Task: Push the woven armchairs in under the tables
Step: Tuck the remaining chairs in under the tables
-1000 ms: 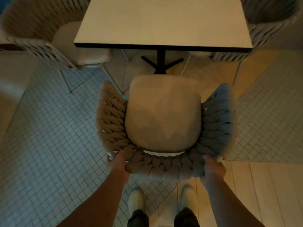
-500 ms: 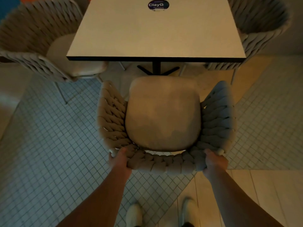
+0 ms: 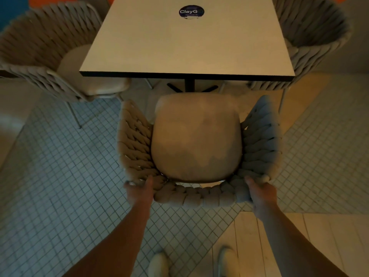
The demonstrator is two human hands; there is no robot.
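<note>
In the head view, the armchair (image 3: pixel 196 140) is seen from above, facing the table (image 3: pixel 187 43), its seat front just short of the near edge and not yet under the top. The woven back rim is gripped at its 2 rear corners: the left hand (image 3: pixel 139 189) is closed round the left corner with the thumb laid over the weave, and the right hand (image 3: pixel 261 193) is closed round the right corner likewise. This symmetric hold is judged to keep the push straight toward the table's post (image 3: pixel 189 84). 2 other chairs, the left chair (image 3: pixel 40 47) and the right chair (image 3: pixel 311 27), are set partly under the sides. On the round sticker (image 3: pixel 191 12), "ClayG" can be read; the smaller print is illegible.
</note>
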